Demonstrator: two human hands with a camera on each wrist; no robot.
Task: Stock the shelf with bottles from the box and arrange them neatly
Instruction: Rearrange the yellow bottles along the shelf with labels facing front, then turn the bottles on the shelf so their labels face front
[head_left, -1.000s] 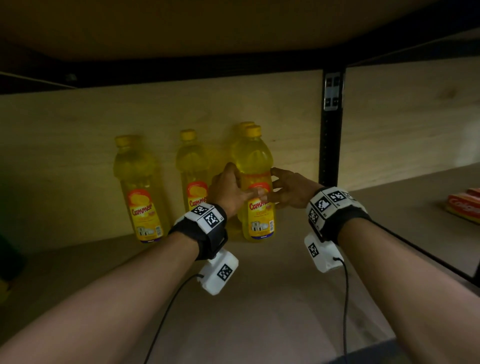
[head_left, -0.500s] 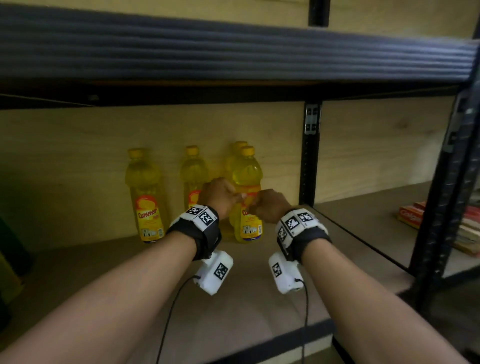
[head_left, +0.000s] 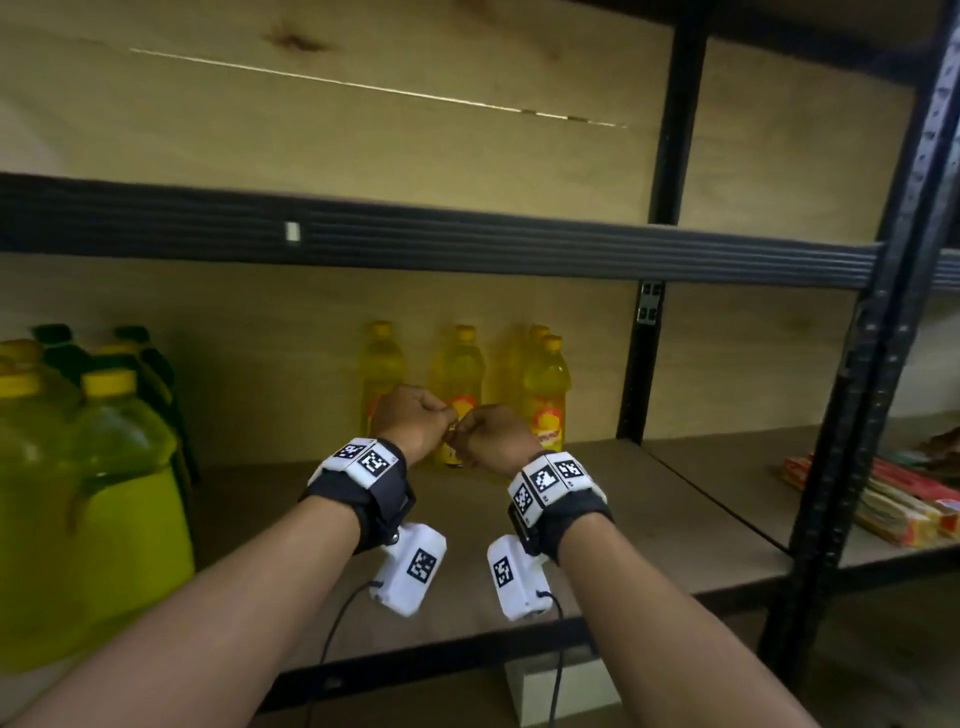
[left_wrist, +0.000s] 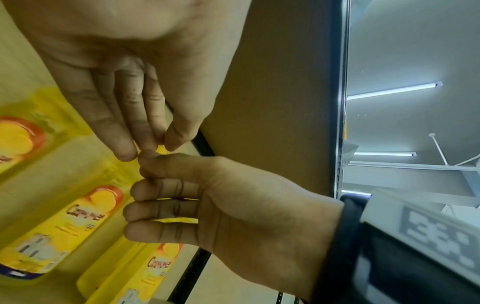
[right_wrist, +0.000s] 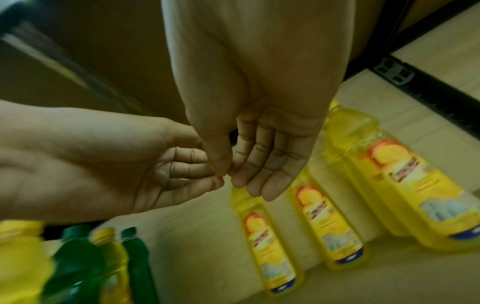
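Several yellow oil bottles stand upright at the back of the wooden shelf board (head_left: 649, 519): one at the left (head_left: 382, 364), one in the middle (head_left: 464, 364), and a front one (head_left: 548, 395) with another right behind it. My left hand (head_left: 415, 415) and right hand (head_left: 493, 436) hover together in front of the bottles, off them. Their fingertips touch each other. Both hold nothing, with fingers loosely curled, as the left wrist view of the left hand (left_wrist: 155, 144) and the right wrist view of the right hand (right_wrist: 241, 176) show. No box is in view.
Large yellow jugs (head_left: 93, 493) and dark green bottles (head_left: 150, 374) fill the shelf's left end. A black upright (head_left: 641, 374) divides the bay from one holding colourful packets (head_left: 904, 504). A black beam (head_left: 467, 249) runs overhead. A white block (head_left: 561, 686) sits on the floor.
Both hands have let go of the front right bottle and drawn back towards the shelf's front edge, coming together. The head has pulled back, so more of the shelving shows.
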